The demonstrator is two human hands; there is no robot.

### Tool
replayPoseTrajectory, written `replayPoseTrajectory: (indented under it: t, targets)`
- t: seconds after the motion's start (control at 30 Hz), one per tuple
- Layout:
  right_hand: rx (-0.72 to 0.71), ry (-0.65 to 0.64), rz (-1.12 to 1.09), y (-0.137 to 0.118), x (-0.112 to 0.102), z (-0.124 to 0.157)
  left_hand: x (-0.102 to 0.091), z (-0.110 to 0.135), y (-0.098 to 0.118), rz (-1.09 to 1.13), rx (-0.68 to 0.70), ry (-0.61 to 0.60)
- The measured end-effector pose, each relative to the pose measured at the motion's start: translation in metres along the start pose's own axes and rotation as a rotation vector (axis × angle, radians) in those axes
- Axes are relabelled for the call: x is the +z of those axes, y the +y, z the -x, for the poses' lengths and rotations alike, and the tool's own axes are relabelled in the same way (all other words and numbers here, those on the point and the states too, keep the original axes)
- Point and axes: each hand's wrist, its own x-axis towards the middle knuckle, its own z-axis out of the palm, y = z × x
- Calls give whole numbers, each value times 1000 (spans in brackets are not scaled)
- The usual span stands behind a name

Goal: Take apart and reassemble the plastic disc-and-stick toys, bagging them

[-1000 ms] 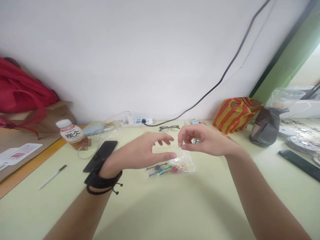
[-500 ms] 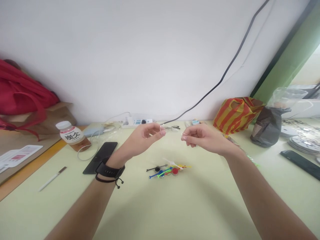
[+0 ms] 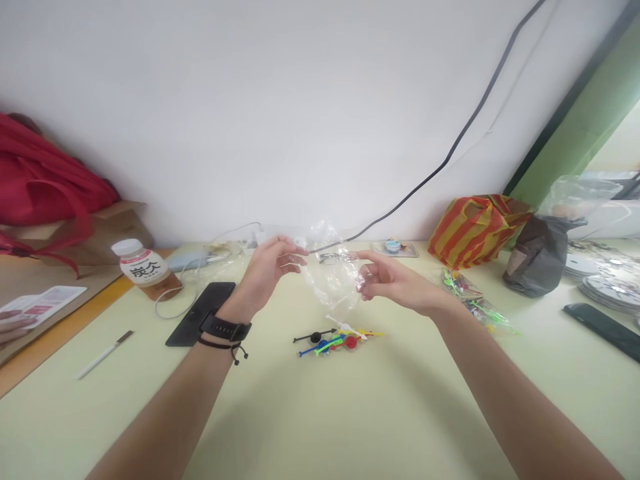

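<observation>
My left hand and my right hand are raised over the pale green table, each pinching one side of a crumpled clear plastic bag stretched between them. The bag looks empty. Below it, on the table, lies a small heap of coloured plastic sticks in black, blue, red, yellow and white. A black band sits on my left wrist.
A black phone, a drink bottle and a white pen lie left. A power strip is by the wall. Right: another clear bag of sticks, a striped bag, a grey bag, a dark remote.
A second ago the bag lay on the sticks; it was lifted off them and is now held up and spread between both hands. The sticks stay on the table.
</observation>
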Motion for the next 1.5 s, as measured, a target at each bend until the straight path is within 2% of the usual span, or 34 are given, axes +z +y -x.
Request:
replayPoseTrajectory:
  t: [0.1,0.2,0.27,0.37,0.53,0.6,0.67,0.73,0.83,1.0,1.17,1.33,1.5]
  targets:
    - [40,37,103,0,0,-1,-10,-2,-6,64,-124,-149]
    - [36,21,141,0,-1,0,-12,1,-10,-138,-208,-351]
    - [-1,41,152,4,-2,-1,-10,3,-12,-274,-195,-436]
    - [-88,150,209,14,-6,-8,-7,4,-16,-325,-135,-424]
    - [-263,626,521,28,-10,-20,-3,3,-17,-220,-107,-312]
    - [-271,664,578,27,-9,-22,0,3,-16,-194,-116,-292]
    - [-209,590,510,24,-6,-21,3,5,-15,-156,-128,-278]
    - [-114,510,347,19,-3,-20,5,6,-14,-115,-131,-264]
    - [-22,463,140,15,-1,-17,8,9,-13,-65,-143,-263]
    - [-71,359,-92,11,-5,-14,11,9,-9,35,-175,-308]
    - [-52,35,-439,2,-12,-9,12,11,-2,56,-205,-357]
    - [-27,-210,-368,-2,-12,-3,19,17,0,60,-249,-541]
    - [-57,-310,-276,4,-14,1,25,21,-2,146,-283,-675]
